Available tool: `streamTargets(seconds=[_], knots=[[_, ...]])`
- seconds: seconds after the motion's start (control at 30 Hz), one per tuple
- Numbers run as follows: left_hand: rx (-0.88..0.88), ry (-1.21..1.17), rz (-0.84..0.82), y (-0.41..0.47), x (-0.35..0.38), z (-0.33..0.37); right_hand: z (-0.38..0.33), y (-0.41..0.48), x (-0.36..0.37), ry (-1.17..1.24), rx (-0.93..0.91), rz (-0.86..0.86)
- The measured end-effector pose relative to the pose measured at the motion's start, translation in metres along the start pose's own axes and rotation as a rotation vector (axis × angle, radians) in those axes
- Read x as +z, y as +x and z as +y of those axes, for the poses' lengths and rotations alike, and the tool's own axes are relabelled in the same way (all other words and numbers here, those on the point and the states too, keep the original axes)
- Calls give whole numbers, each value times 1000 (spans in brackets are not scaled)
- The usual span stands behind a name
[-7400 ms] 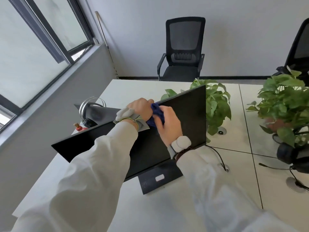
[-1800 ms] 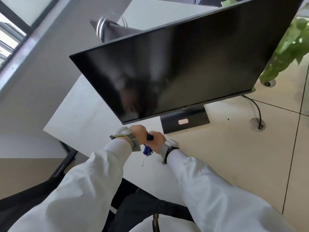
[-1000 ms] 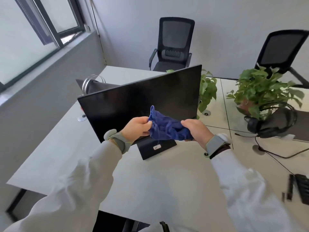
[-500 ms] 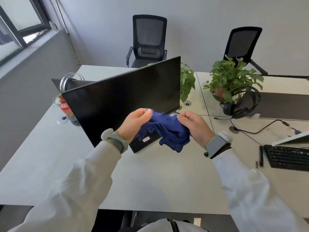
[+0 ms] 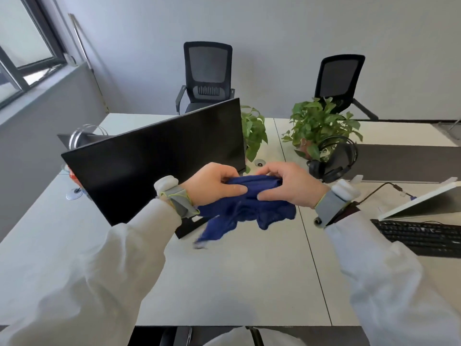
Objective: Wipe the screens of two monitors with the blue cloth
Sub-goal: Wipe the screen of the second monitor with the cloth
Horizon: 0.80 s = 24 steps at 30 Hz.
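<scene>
Reaching out over the worktop [image 5: 224, 290], two white sleeves lead to hands that meet above its middle. A broad bare stretch lies between the near edge and the hands, crossed by a seam [image 5: 314, 258] running near to far, just right of them.

The left hand [image 5: 212, 186] and the right hand [image 5: 290, 187] each curl fingers and thumb round the blue cloth [image 5: 252, 211], close together. The cloth is bunched, held above the worktop; its gripped ridge runs left to right between the hands, and the loose part hangs below them, one blurred corner trailing down and to the left.

To the right a black keyboard [image 5: 421, 237] lies by the frame's edge, with a tilted pale panel [image 5: 421, 202] just behind it.

Behind the left hand stands the monitor [image 5: 154, 166], its dark screen facing the person, its long axis running from near left to far right. Its base [image 5: 189, 228] shows partly below the left wrist.

Farther right a black headset [image 5: 335, 158] sits in front of a leafy plant [image 5: 321, 121]; another plant [image 5: 253, 131] stands just beside the monitor's far edge. Their pots are mostly hidden.

Beyond the worktop's far edge, two black chairs [image 5: 208, 76] stand against the wall.
</scene>
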<state>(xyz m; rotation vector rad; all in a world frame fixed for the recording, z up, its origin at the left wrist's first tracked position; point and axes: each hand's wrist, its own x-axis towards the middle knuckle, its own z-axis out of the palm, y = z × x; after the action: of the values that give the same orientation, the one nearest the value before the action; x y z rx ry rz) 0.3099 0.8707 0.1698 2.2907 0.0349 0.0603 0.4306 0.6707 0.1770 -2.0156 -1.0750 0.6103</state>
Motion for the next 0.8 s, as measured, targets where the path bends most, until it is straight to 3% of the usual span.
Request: streamTargets(seconds=[0.1, 0.23, 0.3, 0.43, 0.5, 0.6, 0.67, 0.8], knots=[[-15, 3, 39, 15, 4, 12, 23, -4, -21, -273, 87, 43], [-151, -203, 78, 29, 15, 29, 61, -7, -32, -320, 206, 187], [-191, -270, 128, 33, 19, 33, 79, -8, -33, -95, 234, 236], [-273, -492, 208, 34, 21, 29, 94, -12, -36, 881, 237, 263], [-278, -602, 223, 34, 24, 27, 101, -6, -32, 1014, 236, 286], [-309, -805, 191, 35, 29, 25, 98, 3, -17, 925, 287, 268], [-333, -706, 207, 38, 28, 20, 99, 8, -11, 841, 329, 284], [-335, -66, 240, 42, 22, 2, 105, 17, -15, 563, 360, 339]])
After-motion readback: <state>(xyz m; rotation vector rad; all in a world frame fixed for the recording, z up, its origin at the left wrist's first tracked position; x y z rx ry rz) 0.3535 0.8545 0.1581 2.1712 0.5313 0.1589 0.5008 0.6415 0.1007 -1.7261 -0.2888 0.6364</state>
